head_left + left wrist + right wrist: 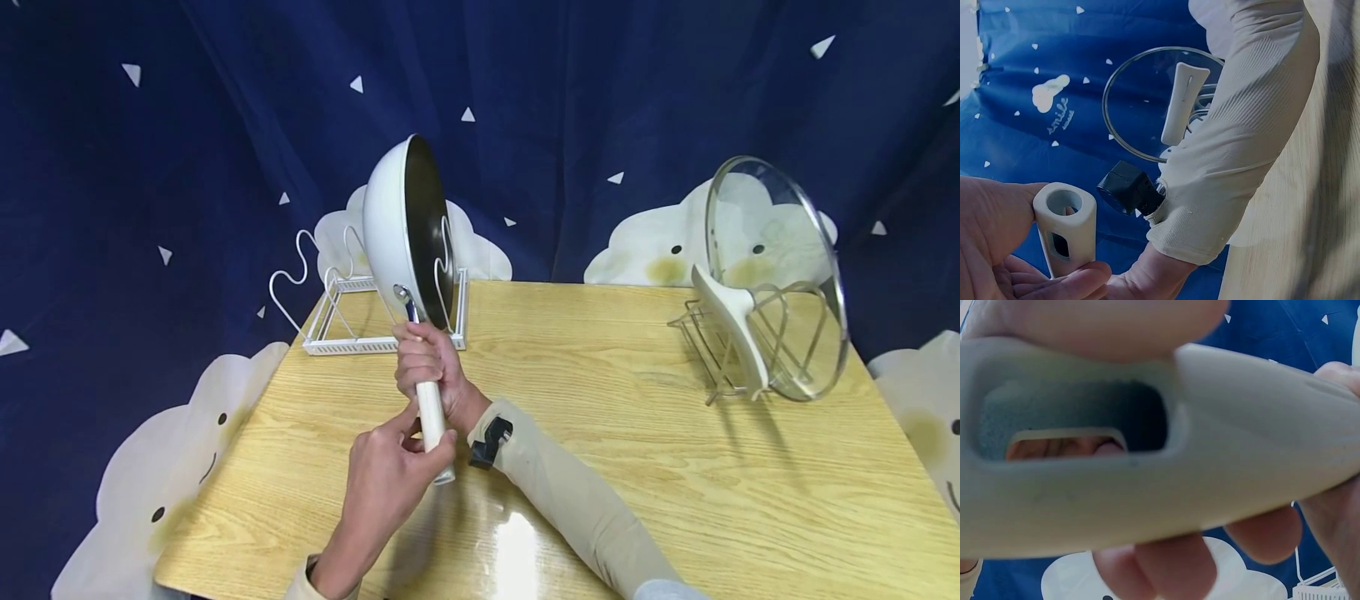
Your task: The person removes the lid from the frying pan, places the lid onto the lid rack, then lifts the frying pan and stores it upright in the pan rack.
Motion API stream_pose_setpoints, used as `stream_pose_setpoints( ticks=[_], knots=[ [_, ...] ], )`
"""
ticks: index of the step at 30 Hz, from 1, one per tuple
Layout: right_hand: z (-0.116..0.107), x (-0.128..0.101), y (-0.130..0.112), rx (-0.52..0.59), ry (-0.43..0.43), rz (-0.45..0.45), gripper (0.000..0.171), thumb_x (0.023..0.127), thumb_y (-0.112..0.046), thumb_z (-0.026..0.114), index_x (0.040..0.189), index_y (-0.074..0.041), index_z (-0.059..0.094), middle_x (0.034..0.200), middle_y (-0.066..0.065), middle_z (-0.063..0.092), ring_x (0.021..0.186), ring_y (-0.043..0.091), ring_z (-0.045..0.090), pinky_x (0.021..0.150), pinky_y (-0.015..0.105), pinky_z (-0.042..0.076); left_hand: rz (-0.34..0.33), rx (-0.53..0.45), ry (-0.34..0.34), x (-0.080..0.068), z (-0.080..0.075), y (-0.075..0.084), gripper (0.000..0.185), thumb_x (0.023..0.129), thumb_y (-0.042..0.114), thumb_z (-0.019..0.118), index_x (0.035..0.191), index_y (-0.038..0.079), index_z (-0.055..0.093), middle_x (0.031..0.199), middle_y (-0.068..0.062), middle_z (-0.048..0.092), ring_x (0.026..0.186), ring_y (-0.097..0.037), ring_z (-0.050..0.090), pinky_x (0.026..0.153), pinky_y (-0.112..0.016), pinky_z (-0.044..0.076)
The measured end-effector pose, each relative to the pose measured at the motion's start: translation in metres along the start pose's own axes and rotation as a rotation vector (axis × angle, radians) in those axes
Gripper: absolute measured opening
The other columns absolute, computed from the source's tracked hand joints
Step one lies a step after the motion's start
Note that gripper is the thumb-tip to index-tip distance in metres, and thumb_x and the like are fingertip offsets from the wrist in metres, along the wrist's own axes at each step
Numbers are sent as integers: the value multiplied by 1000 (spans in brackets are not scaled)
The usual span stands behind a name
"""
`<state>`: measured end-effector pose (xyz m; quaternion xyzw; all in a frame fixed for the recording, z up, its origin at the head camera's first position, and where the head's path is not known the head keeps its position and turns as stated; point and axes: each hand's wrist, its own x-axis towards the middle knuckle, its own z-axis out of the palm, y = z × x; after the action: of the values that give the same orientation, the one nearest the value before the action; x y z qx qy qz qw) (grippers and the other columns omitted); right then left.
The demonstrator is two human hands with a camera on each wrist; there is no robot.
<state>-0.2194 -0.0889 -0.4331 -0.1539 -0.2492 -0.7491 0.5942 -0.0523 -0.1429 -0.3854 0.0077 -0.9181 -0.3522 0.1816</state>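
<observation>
While standing on edge in the white wire rack at the table's far left, white frying pan with dark inside turned to the right, rim between the wire loops, cream handle slanting down toward the near edge. Gripped round the upper handle by the right hand, fingers wrapped tight. Pinched at the lower end by the left hand, thumb and fingertips closed on the butt; hollow end and slot of the handle plain in the left wrist view. Beige sleeve along the right forearm, small black device at the wrist. Beneath, wooden table. Well apart at the far right, glass lid with white grip, upright in a metal rack. Behind everything, dark blue curtain with clouds and white triangles.
</observation>
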Motion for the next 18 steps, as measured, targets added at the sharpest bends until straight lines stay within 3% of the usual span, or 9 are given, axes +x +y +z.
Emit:
stream_pose_setpoints(
  ticks=[18],
  knots=[
    [-2, -2, 0, 20, -1, 2, 35, 100, -12, 51, 71, -19, 32, 51, -14, 27, 39, -2, 25, 37, 18, 33, 46, 39, -23, 3, -1, 2, 15, 78, 22, 81, 85, 22, 68, 70, 5, 73, 56, 1, 62, 47, -20, 45]
  ],
)
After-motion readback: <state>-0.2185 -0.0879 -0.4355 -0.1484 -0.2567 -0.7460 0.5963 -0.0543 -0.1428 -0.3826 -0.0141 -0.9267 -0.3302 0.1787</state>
